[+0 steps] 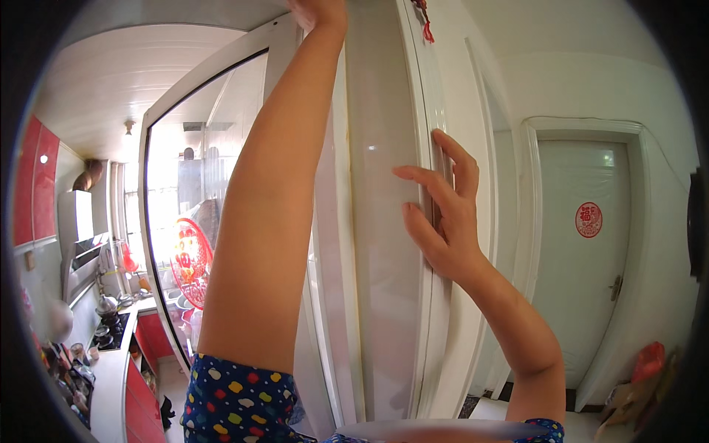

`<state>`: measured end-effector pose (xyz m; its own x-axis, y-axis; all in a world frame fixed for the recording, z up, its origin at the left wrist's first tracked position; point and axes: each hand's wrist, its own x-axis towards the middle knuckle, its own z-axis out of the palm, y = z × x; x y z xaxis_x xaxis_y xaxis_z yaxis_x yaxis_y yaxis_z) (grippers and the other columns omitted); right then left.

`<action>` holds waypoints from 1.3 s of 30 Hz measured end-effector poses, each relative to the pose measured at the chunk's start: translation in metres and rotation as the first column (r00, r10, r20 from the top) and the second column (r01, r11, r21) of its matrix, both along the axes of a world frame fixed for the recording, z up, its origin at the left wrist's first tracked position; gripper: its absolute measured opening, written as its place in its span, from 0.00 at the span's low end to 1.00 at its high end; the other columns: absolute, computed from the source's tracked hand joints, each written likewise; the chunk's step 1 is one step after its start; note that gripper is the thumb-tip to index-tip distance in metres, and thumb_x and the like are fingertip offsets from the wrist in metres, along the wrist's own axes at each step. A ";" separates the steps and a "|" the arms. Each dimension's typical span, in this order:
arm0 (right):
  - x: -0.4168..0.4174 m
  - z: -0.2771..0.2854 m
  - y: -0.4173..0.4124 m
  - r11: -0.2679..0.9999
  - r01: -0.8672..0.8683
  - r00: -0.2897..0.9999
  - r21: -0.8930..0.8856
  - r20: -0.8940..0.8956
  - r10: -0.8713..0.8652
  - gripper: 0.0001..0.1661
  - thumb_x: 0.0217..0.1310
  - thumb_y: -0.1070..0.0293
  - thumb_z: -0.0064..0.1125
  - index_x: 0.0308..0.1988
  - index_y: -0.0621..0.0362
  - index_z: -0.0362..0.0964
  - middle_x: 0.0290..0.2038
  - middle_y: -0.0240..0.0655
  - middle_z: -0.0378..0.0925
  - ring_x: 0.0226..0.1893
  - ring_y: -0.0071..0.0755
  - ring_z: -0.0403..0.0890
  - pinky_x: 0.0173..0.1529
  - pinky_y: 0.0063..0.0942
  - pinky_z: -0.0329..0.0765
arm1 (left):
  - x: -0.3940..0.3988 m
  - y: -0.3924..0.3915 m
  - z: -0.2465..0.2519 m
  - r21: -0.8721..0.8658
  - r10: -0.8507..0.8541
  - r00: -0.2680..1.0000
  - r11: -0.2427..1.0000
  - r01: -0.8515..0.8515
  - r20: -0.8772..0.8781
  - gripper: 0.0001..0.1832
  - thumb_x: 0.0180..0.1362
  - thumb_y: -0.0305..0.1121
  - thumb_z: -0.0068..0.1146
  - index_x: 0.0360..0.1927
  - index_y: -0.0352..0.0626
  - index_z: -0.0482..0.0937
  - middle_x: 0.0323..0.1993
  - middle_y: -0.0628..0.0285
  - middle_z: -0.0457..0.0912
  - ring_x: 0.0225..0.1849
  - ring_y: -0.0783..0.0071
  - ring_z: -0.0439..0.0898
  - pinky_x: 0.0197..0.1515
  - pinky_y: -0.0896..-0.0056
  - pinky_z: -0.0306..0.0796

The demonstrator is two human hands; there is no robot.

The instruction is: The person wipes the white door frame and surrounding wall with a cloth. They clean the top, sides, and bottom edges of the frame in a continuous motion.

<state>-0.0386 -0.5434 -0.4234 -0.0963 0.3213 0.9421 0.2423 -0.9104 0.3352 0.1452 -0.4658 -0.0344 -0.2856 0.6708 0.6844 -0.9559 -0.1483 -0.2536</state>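
My left arm reaches straight up along the white door frame; my left hand (pixel 318 14) is at the top edge, its fingers cut off by the picture's rim. At the frame's right side, my right hand (pixel 451 216) has its fingers apart and curved, beside or against the white trim (pixel 424 310). Nothing is seen held in it. Between the arms runs a smooth, glossy pale panel (pixel 385 249). Above the right hand hangs a red tassel (pixel 428 32).
A glass door (pixel 145 221) with a red round decoration (pixel 190 260) stands left. Behind it lies a kitchen with a white counter (pixel 108 382) and gas stove (pixel 113 332). At right are a closed white door (pixel 576 310) and a red bag (pixel 648 360) on cardboard.
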 end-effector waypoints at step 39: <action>0.009 -0.001 -0.008 0.984 -0.176 0.984 -0.005 0.019 0.176 0.18 0.46 0.77 0.57 0.38 0.52 0.86 0.70 0.52 0.57 0.70 0.56 0.56 0.71 0.47 0.62 | -0.024 -0.027 0.011 0.306 -0.013 0.959 0.949 -0.078 0.285 0.27 0.60 0.30 0.48 0.65 0.46 0.71 0.60 0.41 0.74 0.63 0.42 0.71 0.68 0.49 0.64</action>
<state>-0.0297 -0.5517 -0.4243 -0.1702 0.3007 0.9384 0.3924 -0.8529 0.3445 0.1215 -0.4928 -0.0233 -0.5137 0.4245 0.7456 -0.8352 -0.0487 -0.5477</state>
